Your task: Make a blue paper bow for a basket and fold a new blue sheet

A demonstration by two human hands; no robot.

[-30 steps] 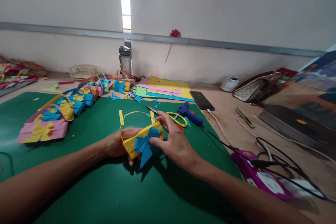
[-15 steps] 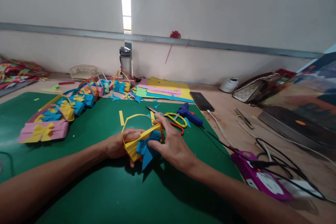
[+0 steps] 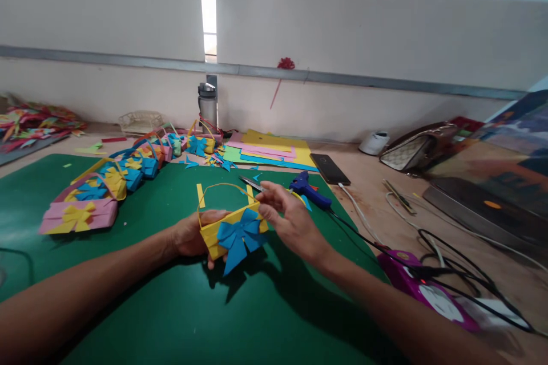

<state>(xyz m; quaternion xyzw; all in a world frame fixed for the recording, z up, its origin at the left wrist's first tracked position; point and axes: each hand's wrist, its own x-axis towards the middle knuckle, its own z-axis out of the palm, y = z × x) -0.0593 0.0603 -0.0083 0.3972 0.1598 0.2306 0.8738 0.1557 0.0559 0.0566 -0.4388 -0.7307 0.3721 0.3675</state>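
My left hand (image 3: 192, 234) is closed round the left side of a small yellow paper basket (image 3: 209, 235), with the thumb along its rim and fingertips showing underneath. A thin yellow strip handle arches over the basket. On its front sits a blue paper bow (image 3: 243, 234) with two pointed tails, facing me. My right hand (image 3: 289, 219) is beside the basket's right end, thumb and fingers apart and curved, holding nothing; whether a fingertip touches the basket, I cannot tell. Behind that hand lie scissors (image 3: 250, 183), their handles mostly hidden.
A blue glue gun (image 3: 310, 191) lies on the green mat (image 3: 171, 319), its cord running to a purple power strip (image 3: 422, 291). Finished paper baskets (image 3: 81, 217) line the left. Coloured paper sheets (image 3: 269, 148), a phone (image 3: 329, 169) and a bottle (image 3: 208, 108) stand or lie behind.
My right hand has come off the blue bow and moved right, leaving the whole bow in sight. The basket's front has turned more toward me in my left hand.
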